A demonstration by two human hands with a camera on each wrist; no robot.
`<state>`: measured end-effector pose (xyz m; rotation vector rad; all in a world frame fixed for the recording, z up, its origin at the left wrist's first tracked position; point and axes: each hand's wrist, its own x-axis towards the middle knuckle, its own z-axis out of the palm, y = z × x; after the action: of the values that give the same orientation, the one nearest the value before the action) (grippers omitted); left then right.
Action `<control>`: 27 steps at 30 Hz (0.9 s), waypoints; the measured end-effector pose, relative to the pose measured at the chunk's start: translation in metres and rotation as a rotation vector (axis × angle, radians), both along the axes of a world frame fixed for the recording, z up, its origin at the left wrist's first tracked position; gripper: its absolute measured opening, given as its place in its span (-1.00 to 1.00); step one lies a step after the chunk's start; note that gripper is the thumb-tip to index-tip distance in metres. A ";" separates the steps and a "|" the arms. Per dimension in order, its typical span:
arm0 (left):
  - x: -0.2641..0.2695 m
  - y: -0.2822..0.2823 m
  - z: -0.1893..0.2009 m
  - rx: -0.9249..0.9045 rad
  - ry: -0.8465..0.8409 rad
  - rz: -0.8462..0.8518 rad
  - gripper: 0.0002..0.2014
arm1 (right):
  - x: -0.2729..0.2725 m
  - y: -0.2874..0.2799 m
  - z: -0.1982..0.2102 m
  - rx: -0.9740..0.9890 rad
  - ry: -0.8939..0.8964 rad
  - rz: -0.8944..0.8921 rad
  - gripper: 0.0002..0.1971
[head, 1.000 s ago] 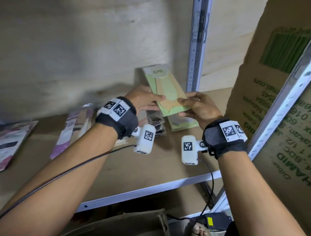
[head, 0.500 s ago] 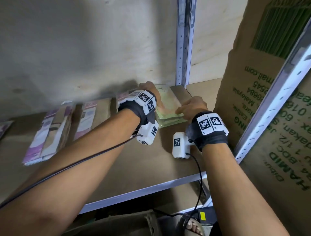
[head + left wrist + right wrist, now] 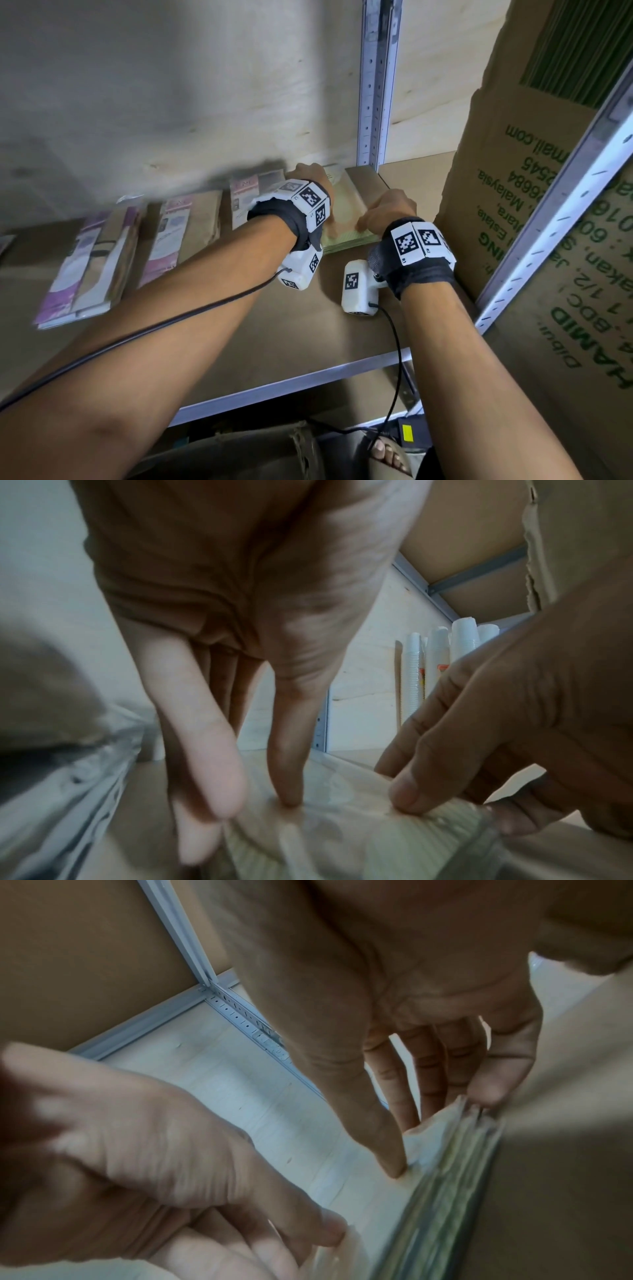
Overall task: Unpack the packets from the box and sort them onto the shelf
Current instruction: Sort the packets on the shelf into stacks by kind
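Note:
A stack of green packets (image 3: 346, 219) lies flat on the brown shelf board (image 3: 274, 335), close to the back wall and the metal upright. My left hand (image 3: 305, 174) rests on its left part, straight fingers (image 3: 287, 764) pressing down on the top packet (image 3: 394, 840). My right hand (image 3: 387, 212) is at the stack's near right corner. Its thumb (image 3: 377, 1137) lies on top and its fingers (image 3: 493, 1074) run along the edge of the stack (image 3: 445, 1191), pinching it.
Purple and brown packets (image 3: 89, 267) (image 3: 185, 233) (image 3: 246, 198) lie in a row to the left. A tall printed cardboard box (image 3: 513, 188) stands right of the stack. A metal upright (image 3: 375, 85) is behind it. White cup stacks (image 3: 438, 656) stand further back. An open carton (image 3: 239, 452) sits below.
The green packet, held tilted up in both hands a second ago, now lies flat on the stack. Both hands have moved back and down onto it.

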<state>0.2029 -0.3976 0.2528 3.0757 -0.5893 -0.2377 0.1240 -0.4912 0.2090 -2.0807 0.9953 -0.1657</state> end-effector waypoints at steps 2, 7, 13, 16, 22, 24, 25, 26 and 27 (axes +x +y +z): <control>0.002 -0.005 -0.002 0.032 -0.044 -0.013 -0.57 | 0.000 0.001 0.000 -0.009 -0.005 0.003 -0.53; 0.003 0.002 0.013 -0.117 -0.184 -0.061 -0.63 | -0.007 0.005 0.001 -0.014 -0.067 0.018 -0.48; 0.005 0.065 0.073 -0.325 -0.249 -0.050 -0.65 | -0.017 0.024 0.024 -0.043 -0.315 0.090 -0.76; 0.012 0.127 0.087 -0.486 -0.154 0.041 -0.53 | -0.022 0.049 0.039 0.059 -0.465 0.169 -0.86; 0.024 0.279 0.055 -0.870 -0.030 0.192 -0.81 | -0.029 0.127 0.061 0.215 -0.579 0.352 -0.90; 0.033 0.330 0.033 -1.017 0.000 0.283 -0.85 | -0.025 0.160 0.064 0.254 -0.585 0.421 -0.91; 0.038 0.357 0.023 -1.080 0.001 0.332 -0.84 | -0.022 0.178 0.066 0.259 -0.582 0.453 -0.93; 0.042 0.381 0.014 -1.141 0.008 0.377 -0.83 | -0.019 0.196 0.067 0.270 -0.578 0.485 -0.93; 0.045 0.406 0.007 -1.178 0.013 0.416 -0.83 | -0.013 0.214 0.067 0.295 -0.573 0.516 -0.92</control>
<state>0.2484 0.0087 0.2596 1.9600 -0.0081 0.0850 0.1112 -0.2773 0.2761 -1.7919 0.1186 -0.3044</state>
